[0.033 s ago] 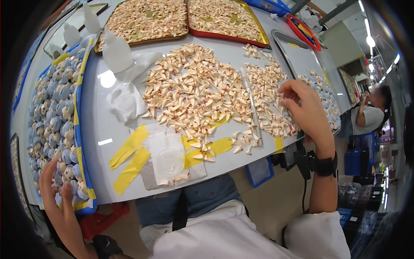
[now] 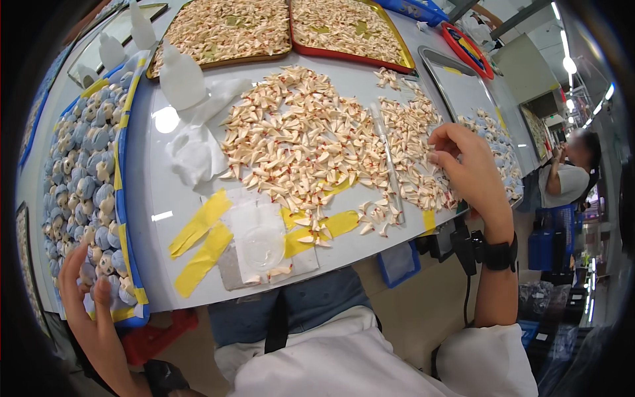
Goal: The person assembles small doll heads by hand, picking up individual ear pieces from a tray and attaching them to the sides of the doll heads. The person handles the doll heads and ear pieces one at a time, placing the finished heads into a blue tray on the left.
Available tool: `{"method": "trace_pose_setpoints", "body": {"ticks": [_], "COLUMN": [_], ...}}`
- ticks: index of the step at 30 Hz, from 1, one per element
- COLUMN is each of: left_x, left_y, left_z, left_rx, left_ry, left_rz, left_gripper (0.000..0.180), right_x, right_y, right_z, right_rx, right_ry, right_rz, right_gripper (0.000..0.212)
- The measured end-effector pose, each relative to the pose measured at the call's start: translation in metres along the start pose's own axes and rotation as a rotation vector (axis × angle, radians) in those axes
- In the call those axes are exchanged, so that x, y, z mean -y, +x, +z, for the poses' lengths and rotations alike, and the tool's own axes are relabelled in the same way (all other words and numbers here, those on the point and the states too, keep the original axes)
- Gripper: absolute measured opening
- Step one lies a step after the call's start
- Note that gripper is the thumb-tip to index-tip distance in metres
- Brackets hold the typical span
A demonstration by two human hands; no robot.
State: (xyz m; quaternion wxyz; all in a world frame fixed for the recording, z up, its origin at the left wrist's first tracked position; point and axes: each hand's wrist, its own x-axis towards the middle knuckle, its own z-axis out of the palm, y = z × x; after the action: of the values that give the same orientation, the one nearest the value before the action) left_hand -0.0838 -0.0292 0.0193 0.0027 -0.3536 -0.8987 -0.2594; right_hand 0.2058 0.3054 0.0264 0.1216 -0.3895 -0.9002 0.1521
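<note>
My left hand (image 2: 86, 294) reaches into the near end of a blue-edged tray (image 2: 120, 218) on the left, thumb and fingers apart. Small round blue-and-cream figures (image 2: 102, 198) fill this tray, and some lie right at its fingertips. My right hand (image 2: 466, 162) hovers at the right edge of a smaller group of cream pointed pieces with red tips (image 2: 410, 142). Its fingers are curled, with a gap between thumb and forefinger and nothing visible in it. A larger heap of the same pointed pieces (image 2: 297, 132) spreads over the white table's middle, left of a clear strip (image 2: 387, 159).
Two trays of pointed pieces (image 2: 225, 30) stand at the back. White squeeze bottles (image 2: 182, 83) and a crumpled white cloth (image 2: 195, 155) are left of the heap. A clear round dish (image 2: 264, 251) sits near the front edge by yellow tape (image 2: 202, 258). Another person (image 2: 572, 169) is at far right.
</note>
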Motion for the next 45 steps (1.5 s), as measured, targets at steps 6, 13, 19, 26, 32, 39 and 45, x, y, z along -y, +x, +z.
{"method": "trace_pose_setpoints", "body": {"ticks": [6, 13, 19, 26, 32, 39, 45], "left_x": [0.007, 0.055, 0.056, 0.010, -0.027, -0.041, -0.046], "left_y": [0.005, 0.015, 0.006, -0.022, -0.036, -0.049, -0.052], "left_z": [0.011, 0.005, 0.003, 0.003, 0.026, 0.036, 0.038], "left_rx": [-0.046, -0.110, -0.262, -0.302, -0.120, 0.011, 0.009], "left_ry": [-0.054, -0.253, -0.423, -0.580, -0.903, -0.895, -0.814], "left_rz": [0.145, -0.064, -0.139, 0.013, 0.137, 0.170, 0.215], "left_gripper": [0.022, 0.018, 0.022, 0.021, 0.030, 0.030, 0.028], "right_x": [0.011, 0.009, 0.009, 0.009, 0.021, 0.009, 0.021], "right_y": [0.003, 0.003, 0.005, 0.004, 0.000, 0.008, 0.013], "right_z": [0.003, 0.005, 0.005, 0.012, 0.008, 0.005, -0.009], "right_rx": [0.021, 0.007, 0.004, -0.046, 0.014, 0.102, 0.047], "right_ry": [0.062, 0.025, 0.040, -0.064, -0.045, 0.001, -0.020], "right_rz": [0.011, -0.031, -0.055, -0.090, -0.013, -0.120, -0.136], "right_gripper": [0.008, 0.012, 0.011, 0.006, 0.006, 0.009, 0.015]}}
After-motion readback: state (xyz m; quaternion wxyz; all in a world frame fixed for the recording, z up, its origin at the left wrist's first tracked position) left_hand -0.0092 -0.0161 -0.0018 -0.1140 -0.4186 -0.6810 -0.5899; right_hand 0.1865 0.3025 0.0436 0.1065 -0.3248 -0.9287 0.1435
